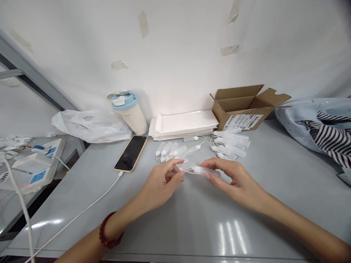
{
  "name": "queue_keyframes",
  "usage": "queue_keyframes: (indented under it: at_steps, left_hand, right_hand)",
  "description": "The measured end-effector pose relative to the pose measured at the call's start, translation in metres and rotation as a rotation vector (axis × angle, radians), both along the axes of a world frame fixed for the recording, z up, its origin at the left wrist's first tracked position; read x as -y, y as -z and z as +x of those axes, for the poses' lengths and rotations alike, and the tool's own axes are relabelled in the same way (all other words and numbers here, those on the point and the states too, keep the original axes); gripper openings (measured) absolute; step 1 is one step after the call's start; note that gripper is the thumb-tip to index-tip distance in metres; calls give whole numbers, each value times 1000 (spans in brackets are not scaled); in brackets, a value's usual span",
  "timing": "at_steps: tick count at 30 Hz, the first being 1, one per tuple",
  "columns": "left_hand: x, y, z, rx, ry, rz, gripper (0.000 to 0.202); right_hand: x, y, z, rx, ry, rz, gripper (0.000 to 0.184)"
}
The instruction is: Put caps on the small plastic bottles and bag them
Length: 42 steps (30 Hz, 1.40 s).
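Just in front of the stack of white packets [189,122], on the near side of it and above the grey table [175,226], I have the small clear bottle [215,173] between the thumb and fingers of my right hand [237,180], lying nearly level, its white cap [196,170] turned towards my other hand. My left hand [160,182] is on the near side of the stack too, a little further left, thumb and forefinger curled close together by another clear piece; whether they pinch it or only rest beside it, I cannot tell. A thin strand runs between the two hands near the cap.

The step in hand looks to me like close two-handed work at the cap end. The next move, I judge, calls for a steady right grip, light enough not to squeeze the soft-looking body, and a fine fingertip touch on the left that keeps the strand from snagging.

Nearer the stack's front edge lies the left cluster of bottles [179,150]; off its right front corner, the right cluster [230,149].
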<state>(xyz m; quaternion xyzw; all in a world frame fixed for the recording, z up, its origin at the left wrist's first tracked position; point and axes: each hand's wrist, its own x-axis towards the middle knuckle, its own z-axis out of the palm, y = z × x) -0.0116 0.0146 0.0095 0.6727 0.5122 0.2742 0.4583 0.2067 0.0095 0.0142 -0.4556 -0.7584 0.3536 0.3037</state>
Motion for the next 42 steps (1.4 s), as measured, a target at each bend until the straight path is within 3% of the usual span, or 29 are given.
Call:
queue_keyframes:
  at_steps: [5,10,20,42]
  left_hand:
    - [-4,-4,-4,132,-163,-96,34]
    - [-6,-7,-6,135,-82,-163,31]
    - [-1,-10,-4,197,69,-151,28]
    - [-3,-7,-6,232,86,-133,28]
  right_hand:
    - [1,2,-1,17,-43,130,17]
    - [2,3,0,24,-71,200,17]
    - [3,4,-2,28,-89,238,18]
    - [3,7,-2,14,-86,299,19]
